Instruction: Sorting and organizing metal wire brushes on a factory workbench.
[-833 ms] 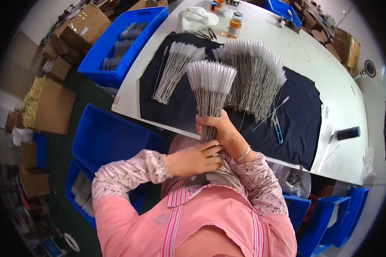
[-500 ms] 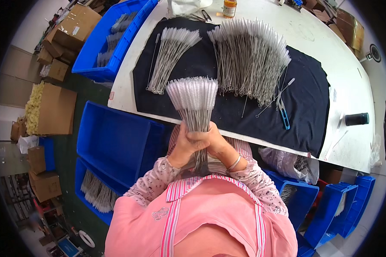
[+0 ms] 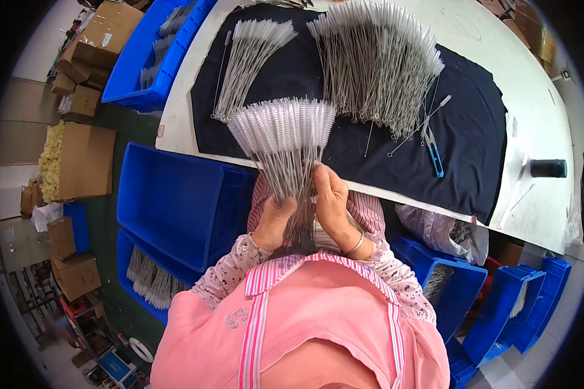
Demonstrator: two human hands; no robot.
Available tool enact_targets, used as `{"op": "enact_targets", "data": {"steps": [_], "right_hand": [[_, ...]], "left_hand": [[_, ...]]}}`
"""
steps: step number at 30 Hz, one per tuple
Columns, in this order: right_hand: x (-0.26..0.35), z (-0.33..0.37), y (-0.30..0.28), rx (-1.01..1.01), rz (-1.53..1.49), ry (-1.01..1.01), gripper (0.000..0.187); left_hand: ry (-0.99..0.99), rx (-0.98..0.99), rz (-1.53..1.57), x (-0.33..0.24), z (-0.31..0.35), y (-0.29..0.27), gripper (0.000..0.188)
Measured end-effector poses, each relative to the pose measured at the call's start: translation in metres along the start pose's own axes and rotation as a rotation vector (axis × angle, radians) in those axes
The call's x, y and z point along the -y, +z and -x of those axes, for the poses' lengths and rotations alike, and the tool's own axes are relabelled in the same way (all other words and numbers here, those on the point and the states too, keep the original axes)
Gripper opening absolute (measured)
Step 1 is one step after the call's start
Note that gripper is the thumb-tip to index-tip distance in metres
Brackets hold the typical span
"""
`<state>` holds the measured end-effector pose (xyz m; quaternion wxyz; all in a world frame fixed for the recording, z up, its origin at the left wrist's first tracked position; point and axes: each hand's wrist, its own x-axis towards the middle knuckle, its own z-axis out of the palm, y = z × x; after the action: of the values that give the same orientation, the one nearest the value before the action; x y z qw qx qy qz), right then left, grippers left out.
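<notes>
A bundle of straw brushes (image 3: 282, 133), with white bristle heads and thin wire handles, stands fanned out over the table's near edge. My left hand (image 3: 274, 223) is closed round the left side of its handles. On the right side, just under the bristles, my right hand (image 3: 331, 198) pinches handles between thumb and fingers. Behind the bundle, a small pile of brushes (image 3: 250, 68) lies at the left and a large pile of brushes (image 3: 379, 71) at the right. Blue-handled thread snips (image 3: 435, 157) lie beside the large pile, against a loose brush (image 3: 445, 101).
A dark cloth (image 3: 474, 142) covers part of the white table (image 3: 545, 129). A black cylinder (image 3: 548, 168) lies at the right. Blue bins (image 3: 175, 201) stand at my left, one with more brushes (image 3: 152, 279). Other blue bins (image 3: 457, 292) and a plastic bag (image 3: 435, 227) are at my right.
My hands have moved apart, from clasped together round the handles to either side of them. The brush bundle has spread into a wider fan. The table things sit higher in the picture.
</notes>
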<state>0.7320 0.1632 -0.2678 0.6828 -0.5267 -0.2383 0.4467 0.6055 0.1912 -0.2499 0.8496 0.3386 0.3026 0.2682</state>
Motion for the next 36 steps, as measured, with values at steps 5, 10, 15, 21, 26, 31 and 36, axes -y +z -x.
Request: {"op": "enact_targets", "data": {"steps": [5, 10, 15, 21, 26, 31, 36], "right_hand": [[0.004, -0.003, 0.004, 0.032, -0.279, 0.088, 0.028], [0.006, -0.003, 0.007, 0.064, -0.285, 0.171, 0.021], [0.007, -0.004, 0.000, 0.032, -0.339, 0.328, 0.045], [-0.001, -0.007, -0.007, 0.048, -0.392, 0.153, 0.043], [0.010, -0.009, -0.005, 0.127, -0.192, 0.294, 0.041], [0.013, -0.009, -0.011, 0.093, -0.234, 0.412, 0.019], [0.014, -0.005, -0.011, 0.108, -0.515, 0.383, 0.012]], "left_hand": [[0.007, -0.071, 0.058, -0.008, -0.001, 0.013, 0.053], [0.087, -0.195, -0.083, -0.003, -0.001, 0.012, 0.034], [0.076, -0.231, -0.052, -0.002, 0.001, 0.012, 0.029], [0.006, -0.153, 0.048, -0.003, 0.000, 0.008, 0.043], [0.072, -0.194, -0.011, -0.002, 0.000, 0.016, 0.036], [0.005, -0.204, 0.080, -0.006, 0.003, 0.020, 0.036], [0.058, -0.196, -0.060, -0.005, -0.001, 0.022, 0.040]]}}
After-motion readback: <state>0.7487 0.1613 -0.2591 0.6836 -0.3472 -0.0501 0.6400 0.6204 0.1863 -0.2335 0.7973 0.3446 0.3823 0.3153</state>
